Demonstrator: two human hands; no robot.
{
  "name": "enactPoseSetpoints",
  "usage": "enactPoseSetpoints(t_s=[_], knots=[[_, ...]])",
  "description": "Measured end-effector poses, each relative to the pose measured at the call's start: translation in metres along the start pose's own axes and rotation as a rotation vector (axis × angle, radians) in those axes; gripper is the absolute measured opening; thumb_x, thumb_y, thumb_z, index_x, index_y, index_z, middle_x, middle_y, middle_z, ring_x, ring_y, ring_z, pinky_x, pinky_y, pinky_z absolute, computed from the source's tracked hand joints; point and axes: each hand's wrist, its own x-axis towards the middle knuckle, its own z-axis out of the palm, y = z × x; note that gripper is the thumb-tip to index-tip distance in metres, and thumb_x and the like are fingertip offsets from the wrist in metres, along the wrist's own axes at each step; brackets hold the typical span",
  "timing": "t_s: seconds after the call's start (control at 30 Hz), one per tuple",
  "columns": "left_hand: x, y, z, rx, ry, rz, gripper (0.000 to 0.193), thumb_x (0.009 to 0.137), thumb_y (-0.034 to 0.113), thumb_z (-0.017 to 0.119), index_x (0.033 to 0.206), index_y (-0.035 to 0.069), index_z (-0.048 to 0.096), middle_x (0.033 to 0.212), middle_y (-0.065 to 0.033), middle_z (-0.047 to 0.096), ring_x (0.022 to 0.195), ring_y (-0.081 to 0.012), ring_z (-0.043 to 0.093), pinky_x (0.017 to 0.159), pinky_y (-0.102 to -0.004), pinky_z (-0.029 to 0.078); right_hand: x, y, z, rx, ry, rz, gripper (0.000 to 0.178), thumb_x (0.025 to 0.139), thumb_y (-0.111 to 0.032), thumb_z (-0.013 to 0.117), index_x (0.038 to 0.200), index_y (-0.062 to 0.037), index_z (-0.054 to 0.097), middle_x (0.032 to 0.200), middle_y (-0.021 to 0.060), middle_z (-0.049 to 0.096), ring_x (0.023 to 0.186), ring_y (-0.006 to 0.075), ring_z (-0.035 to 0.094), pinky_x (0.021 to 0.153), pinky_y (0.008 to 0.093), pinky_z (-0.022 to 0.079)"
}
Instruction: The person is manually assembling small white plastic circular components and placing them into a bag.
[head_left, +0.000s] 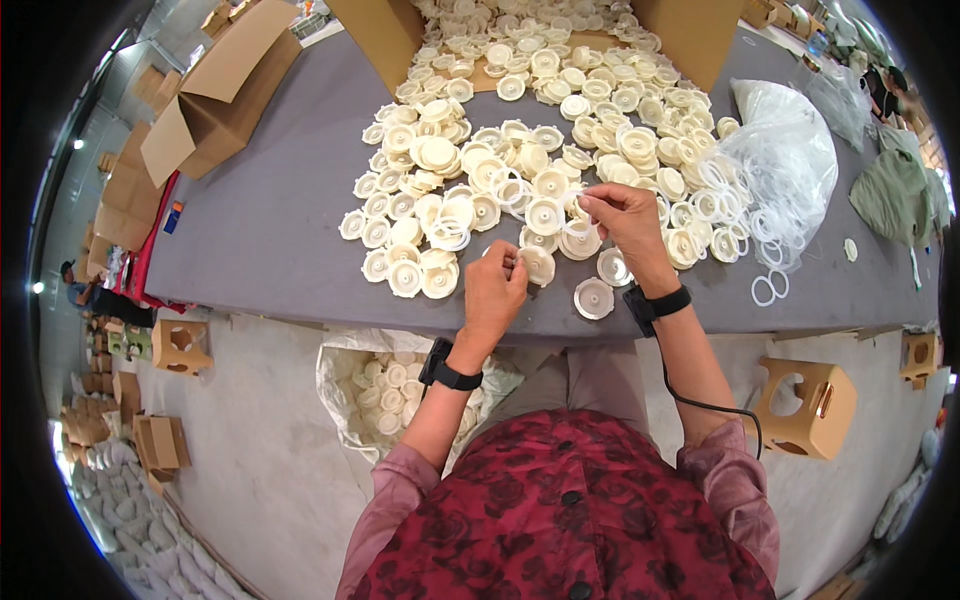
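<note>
1. Discs [520, 150], cream-white and round, lie in a big heap on the grey table [260, 220]. The heap runs from the open carton [385, 30] at the far edge down to the near edge, just before the hands.
2. At the left of the table stands a second carton [210, 100], tilted, with its flaps open.
3. On the right side of the table a clear plastic bag [790, 140] lies, and thin white rings [765, 225] spill out of it, touching the heap. Two rings [768, 290] lie a little apart, near the table edge.
4. Under the table edge, between the person's knees and the table, a white sack [345, 390] is open on the floor; more discs [385, 395] lie in it.
5. A green cloth [895, 195] lies at the far right end of the table.
6. The left hand [495, 290] is at the near edge of the heap. Its fingers are closed around one disc [538, 264], which sticks out to the right of the fist.
7. The right hand [622, 220] is raised above the heap. Thumb and forefinger are pinched together on one thin ring [578, 222], which hangs down from the fingertips.
8. Each wrist carries a black band [452, 375]; from the right one a cable goes back to the body.
9. One single disc [593, 298] lies alone at the table edge, between both hands.
</note>
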Motion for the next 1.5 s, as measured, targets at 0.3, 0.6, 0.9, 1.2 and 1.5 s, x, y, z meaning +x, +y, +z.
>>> enactPoseSetpoints(t_s=[0.3,0.6,0.9,1.2,1.5], knots=[[-0.035,0.019,-0.008,-0.698,-0.136,-0.094,0.010,0.091,-0.001,0.062,0.100,0.002,0.059,0.082,-0.0017,0.067,0.066,-0.0074,0.063,0.055,-0.0194,0.047,-0.079,-0.010,0.015,0.168,-0.174,0.150,0.011,0.084,-0.008,0.075,0.091,0.0005,0.074,0.068,0.0011,0.066,0.052,0.0032,0.053,0.046,0.0177,0.041],[-0.055,0.028,-0.003,-0.586,-0.116,0.104,0.009,0.092,-0.006,0.057,0.097,-0.002,0.062,0.092,-0.0031,0.067,0.080,-0.0063,0.061,0.070,-0.0212,0.049,-0.109,-0.014,0.017,0.041,-0.145,0.142,0.013,0.084,-0.012,0.076,0.091,-0.0014,0.075,0.069,-0.0007,0.066,0.051,0.0026,0.051,0.045,0.0176,0.038],[-0.064,0.030,0.000,-0.727,-0.101,0.070,0.015,0.089,-0.002,0.066,0.104,-0.001,0.062,0.097,-0.0040,0.067,0.085,-0.0094,0.063,0.076,-0.0231,0.051,-0.117,-0.018,0.020,-0.011,-0.159,0.073,0.010,0.083,-0.010,0.076,0.088,-0.0011,0.074,0.071,-0.0024,0.065,0.057,0.0012,0.051,0.049,0.0186,0.038],[-0.068,0.024,-0.001,-0.751,-0.117,0.106,0.013,0.087,0.001,0.070,0.099,0.001,0.068,0.094,-0.0039,0.069,0.085,-0.0101,0.064,0.075,-0.0252,0.052,-0.120,-0.017,0.021,0.276,-0.177,0.206,0.007,0.084,-0.007,0.075,0.086,-0.0014,0.072,0.070,-0.0007,0.064,0.055,0.0022,0.052,0.046,0.0158,0.038],[-0.072,0.030,-0.004,-0.835,-0.132,0.024,0.011,0.087,0.000,0.069,0.098,0.000,0.068,0.096,-0.0048,0.069,0.088,-0.0110,0.064,0.078,-0.0250,0.051,-0.123,-0.015,0.024,0.246,-0.149,0.236,0.011,0.083,-0.007,0.077,0.089,-0.0011,0.071,0.071,-0.0008,0.064,0.054,0.0012,0.049,0.045,0.0158,0.035]])
